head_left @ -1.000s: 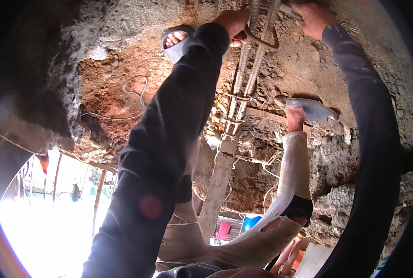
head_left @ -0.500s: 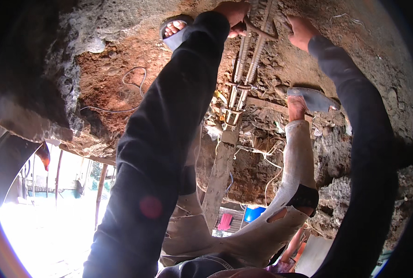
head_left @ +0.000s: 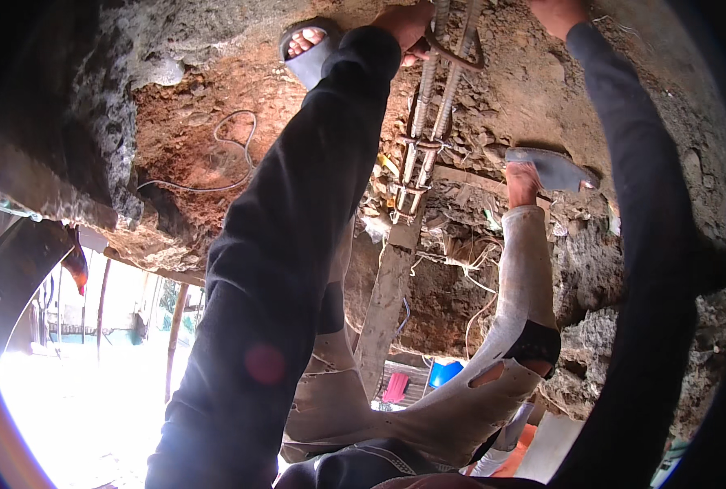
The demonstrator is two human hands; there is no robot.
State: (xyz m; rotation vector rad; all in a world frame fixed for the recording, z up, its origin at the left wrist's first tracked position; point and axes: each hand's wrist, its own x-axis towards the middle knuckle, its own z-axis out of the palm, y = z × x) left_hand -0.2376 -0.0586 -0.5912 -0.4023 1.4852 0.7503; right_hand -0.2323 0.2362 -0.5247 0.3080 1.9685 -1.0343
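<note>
Two long ribbed rebars (head_left: pixel 444 90) run side by side down the upper middle, crossed by bent steel stirrups. My left hand (head_left: pixel 403 24) is at their left side, fingers curled at the end of the top rusty stirrup (head_left: pixel 458 59); my sleeve covers part of the grip. Farther right, apart from the bars, my right hand (head_left: pixel 560 15) is cut by the top edge, so its fingers are out of sight. Lower on the bars, another stirrup (head_left: pixel 422 144) is fastened around them.
My sandalled feet stand on either side, the left sandal (head_left: pixel 310 61) on earth and the right sandal (head_left: pixel 552 169) on rubble. A concrete post (head_left: pixel 386 306) extends below the bars. Loose wire (head_left: pixel 236 143) lies at left; a blue container (head_left: pixel 446 373) shows behind, near a partly visible person (head_left: pixel 505 448).
My right hand has moved up and slightly right, away from the bars, partly out of view. My left hand stays at the stirrup, with the bars shifting slightly.
</note>
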